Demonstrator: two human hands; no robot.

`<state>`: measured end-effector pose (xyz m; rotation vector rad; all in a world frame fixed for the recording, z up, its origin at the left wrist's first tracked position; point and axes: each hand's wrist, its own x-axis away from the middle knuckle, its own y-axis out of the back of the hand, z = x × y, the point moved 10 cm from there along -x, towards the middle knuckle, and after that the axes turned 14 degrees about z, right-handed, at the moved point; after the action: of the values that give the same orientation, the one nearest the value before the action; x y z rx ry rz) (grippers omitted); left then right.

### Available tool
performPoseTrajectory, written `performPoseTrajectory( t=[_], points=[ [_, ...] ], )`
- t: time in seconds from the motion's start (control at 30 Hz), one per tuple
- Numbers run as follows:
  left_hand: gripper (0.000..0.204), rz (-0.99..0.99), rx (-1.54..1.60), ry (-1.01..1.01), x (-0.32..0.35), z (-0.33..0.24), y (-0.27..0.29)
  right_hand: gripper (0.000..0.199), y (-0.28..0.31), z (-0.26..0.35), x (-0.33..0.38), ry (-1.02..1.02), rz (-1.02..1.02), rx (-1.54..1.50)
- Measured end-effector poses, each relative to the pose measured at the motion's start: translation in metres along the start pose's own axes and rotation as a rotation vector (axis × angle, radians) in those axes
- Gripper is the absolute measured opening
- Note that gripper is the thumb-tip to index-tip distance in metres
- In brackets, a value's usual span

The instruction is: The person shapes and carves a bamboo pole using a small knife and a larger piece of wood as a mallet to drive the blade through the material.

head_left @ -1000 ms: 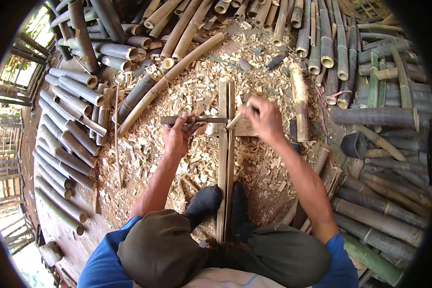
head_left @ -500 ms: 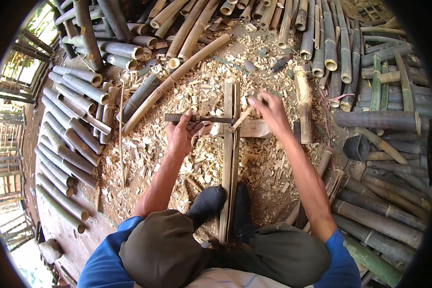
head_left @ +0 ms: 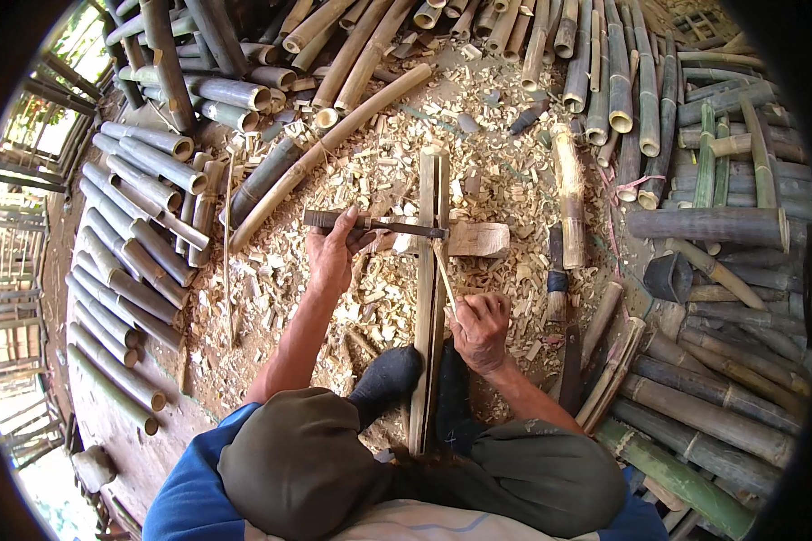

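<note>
My left hand (head_left: 332,252) is closed around the wooden handle of a knife (head_left: 410,228). The knife's dark blade lies crosswise over a long split bamboo piece (head_left: 427,298), which runs from between my feet to beyond the blade. In my right hand (head_left: 481,329), on the near right side of that piece, a thin bamboo stick (head_left: 445,273) is pinched between the fingers. The stick's far end meets the blade near its tip. Beneath the blade, a pale wooden block (head_left: 483,240) sits crosswise under the split bamboo.
Shavings (head_left: 379,307) cover the ground around my dark-covered feet (head_left: 391,379). Cut bamboo poles (head_left: 126,270) lie stacked at left, with more along the back and right. A second dark-handled blade (head_left: 558,279) and a pale bamboo length (head_left: 569,194) lie to my right.
My right hand has come toward me with the stick, from beyond the blade to the near side. My left hand and the knife have shifted slightly left.
</note>
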<state>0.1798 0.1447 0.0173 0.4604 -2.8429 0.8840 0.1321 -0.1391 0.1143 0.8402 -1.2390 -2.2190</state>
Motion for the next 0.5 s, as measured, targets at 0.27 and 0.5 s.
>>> performPoseTrajectory(
  t=[0.27,0.5],
  points=[
    [0.03,-0.007,-0.087,0.011,0.001,-0.004,-0.001,0.02,0.008,-0.027,-0.006,-0.081,-0.079,-0.081],
    [0.027,0.005,0.03,0.023,0.002,0.012,0.003,0.033,-0.004,-0.175,-0.069,-0.428,0.024,-0.687]
  ],
)
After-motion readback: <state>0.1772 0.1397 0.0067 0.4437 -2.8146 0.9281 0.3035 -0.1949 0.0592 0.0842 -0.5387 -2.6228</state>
